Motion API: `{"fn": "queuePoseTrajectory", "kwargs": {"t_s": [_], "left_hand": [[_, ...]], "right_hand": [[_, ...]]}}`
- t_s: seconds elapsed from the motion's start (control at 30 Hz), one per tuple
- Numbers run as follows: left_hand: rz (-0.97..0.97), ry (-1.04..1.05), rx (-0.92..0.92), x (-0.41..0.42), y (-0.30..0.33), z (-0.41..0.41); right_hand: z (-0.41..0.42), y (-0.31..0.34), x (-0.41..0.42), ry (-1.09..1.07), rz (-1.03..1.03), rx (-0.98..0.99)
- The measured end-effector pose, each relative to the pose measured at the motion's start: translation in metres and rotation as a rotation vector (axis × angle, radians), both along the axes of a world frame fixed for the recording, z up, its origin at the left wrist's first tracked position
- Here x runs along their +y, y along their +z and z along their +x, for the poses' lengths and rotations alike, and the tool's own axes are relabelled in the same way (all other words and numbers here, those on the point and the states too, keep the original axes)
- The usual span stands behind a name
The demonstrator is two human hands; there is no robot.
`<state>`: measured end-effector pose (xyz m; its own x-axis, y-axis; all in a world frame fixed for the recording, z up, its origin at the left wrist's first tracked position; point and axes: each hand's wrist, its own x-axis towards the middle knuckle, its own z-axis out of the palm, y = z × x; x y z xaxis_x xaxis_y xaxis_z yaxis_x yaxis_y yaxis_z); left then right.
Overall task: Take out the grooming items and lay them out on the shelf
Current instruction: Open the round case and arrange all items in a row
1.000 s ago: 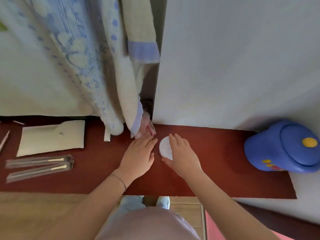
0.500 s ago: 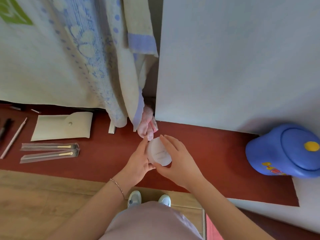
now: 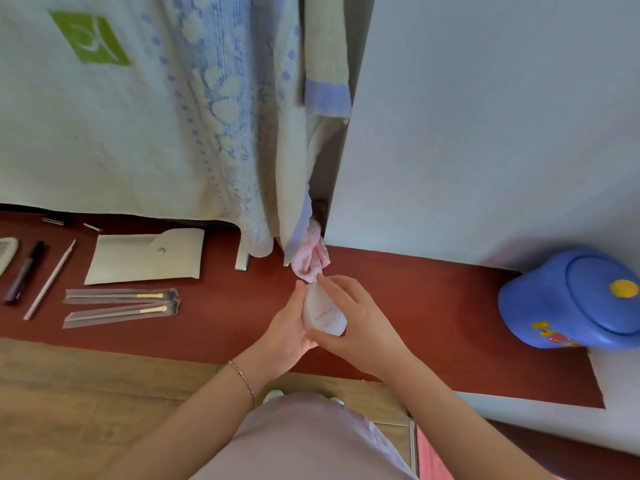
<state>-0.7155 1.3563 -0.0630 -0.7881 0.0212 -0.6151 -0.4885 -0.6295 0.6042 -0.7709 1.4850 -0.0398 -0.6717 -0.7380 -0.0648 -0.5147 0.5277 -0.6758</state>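
The white compact (image 3: 322,311) sits between our left hand (image 3: 284,332) and right hand (image 3: 360,320), fingers curled around it, above the red shelf (image 3: 433,306) at six o'clock.

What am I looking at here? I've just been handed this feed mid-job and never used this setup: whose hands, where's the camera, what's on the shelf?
There is no machine: a person works with bare hands, and the single camera sits on their head, looking forward and down. The left hand and right hand together hold a small round white compact just above the red shelf. Laid out on the shelf to the left are a cream pouch, two wrapped brushes, a thin pink stick, a dark pen-like item and part of a comb at the picture's edge. A blue lidded container lies at the right. Towels hang behind, with a pink cloth below them.
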Motion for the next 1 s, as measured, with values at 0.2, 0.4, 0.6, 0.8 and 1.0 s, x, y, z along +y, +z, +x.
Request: {"fn": "queuePoseTrajectory", "kwargs": {"t_s": [0.2, 0.4, 0.6, 0.8, 1.0], "left_hand": [[-0.119, -0.094, 0.011, -0.007, 0.001, -0.001], [-0.101, -0.153, -0.067, -0.022, -0.003, 0.001], [-0.189, -0.100, -0.064, -0.030, -0.005, 0.009], [-0.335, 0.017, -0.179, -0.053, -0.005, 0.037], [-0.708, 0.138, -0.239, -0.094, -0.013, 0.062]], "right_hand": [[-0.001, 0.005, -0.003, -0.076, -0.033, -0.082], [-0.015, 0.016, -0.005, -0.141, 0.058, -0.273], [-0.013, 0.019, -0.016, -0.312, 0.105, -0.334], [-0.008, 0.026, -0.043, -0.384, 0.198, -0.501], [-0.005, 0.021, -0.098, -0.657, 0.150, -1.151]]}}
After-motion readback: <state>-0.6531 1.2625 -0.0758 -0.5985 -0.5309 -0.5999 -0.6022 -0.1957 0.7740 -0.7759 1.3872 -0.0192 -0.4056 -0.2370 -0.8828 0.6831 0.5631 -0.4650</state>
